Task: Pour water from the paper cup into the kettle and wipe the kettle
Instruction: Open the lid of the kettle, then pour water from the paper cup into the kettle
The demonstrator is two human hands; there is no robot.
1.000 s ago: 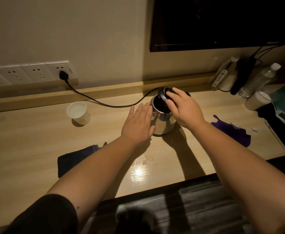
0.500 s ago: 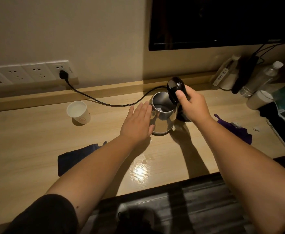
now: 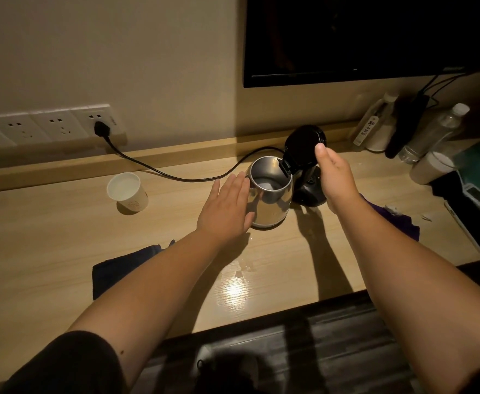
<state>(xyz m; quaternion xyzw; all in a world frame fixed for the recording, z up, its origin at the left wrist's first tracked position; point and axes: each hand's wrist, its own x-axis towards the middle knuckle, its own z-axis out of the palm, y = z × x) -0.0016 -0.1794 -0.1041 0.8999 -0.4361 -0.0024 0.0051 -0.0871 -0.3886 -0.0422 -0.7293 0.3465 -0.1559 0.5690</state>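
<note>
The kettle (image 3: 270, 194) stands upright on the table (image 3: 48, 245), near its middle, with its lid (image 3: 304, 145) tipped up and back so the mouth is open to the top. The left hand (image 3: 227, 206) lies flat against the kettle's left wall, fingers straight and together, bracing and not gripping. The right hand (image 3: 336, 177) is at the raised lid, thumb tip touching its edge, fingers loosely apart and closed on nothing. The paper cup (image 3: 126, 191) stands upright well to the left of the kettle, apart from both hands; it appears to hold water. In my judgement the left hand is the nearer and would reach sideways for it. A dark cloth (image 3: 119, 271) lies nearer the front edge, partly under the left forearm. A faint printed mark shows on the cup, and writing on a bottle (image 3: 373, 129) at the wall; neither is legible.
</note>
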